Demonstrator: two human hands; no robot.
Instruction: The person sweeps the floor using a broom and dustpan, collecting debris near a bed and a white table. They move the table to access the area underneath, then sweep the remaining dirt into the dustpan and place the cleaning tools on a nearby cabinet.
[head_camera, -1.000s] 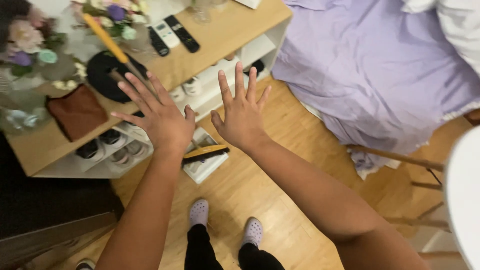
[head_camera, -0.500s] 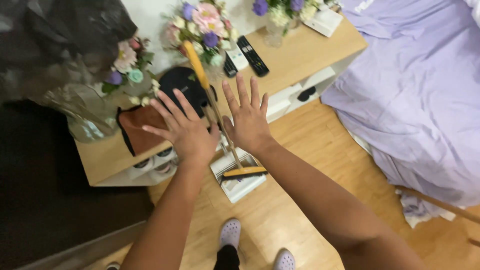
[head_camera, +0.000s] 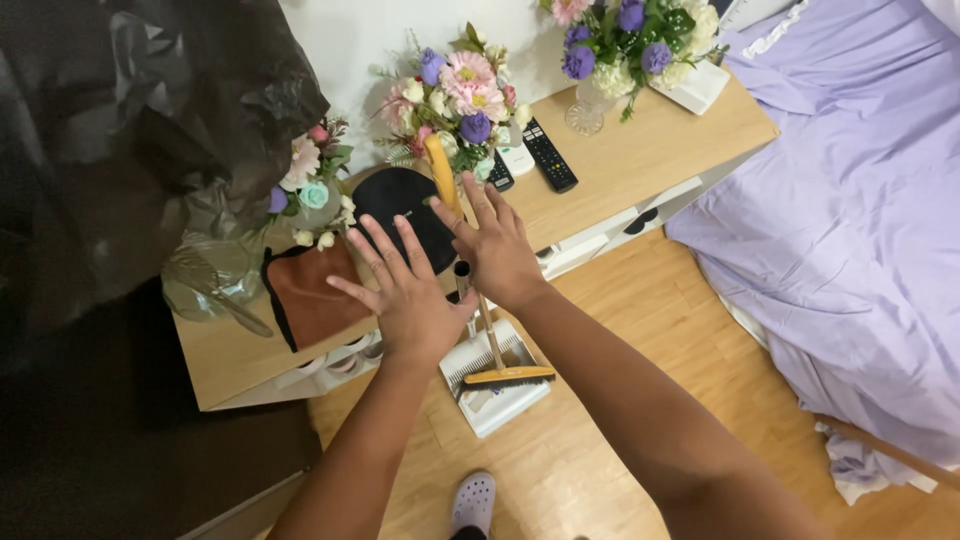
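Head camera looks down on a wooden floor. Nearest to the camera, at the bottom edge, one grey clog is visible. Just above it, a white dustpan stands on the floor with a small broom clipped in it; the broom has a yellow head, dark bristles and a thin pole that goes up to a yellow grip. Both stand against the front edge of the desk, near its middle.

The left hand is open flat, with fingers spread, and holds nothing; it hovers over the front edge of the desk, just beside the pole. The right hand is also open with spread fingers, palm down, in front of the upper pole. I cannot tell whether it touches the pole.

On the desk, towards its left end, lies a brown leather pouch, and beside it a black cap. Further back two remote controls, one black and one white, lie near the rear edge. Vases of pink and purple flowers stand along the rear edge. At the right rear corner is a white box. On the right, a bed with a lilac sheet.
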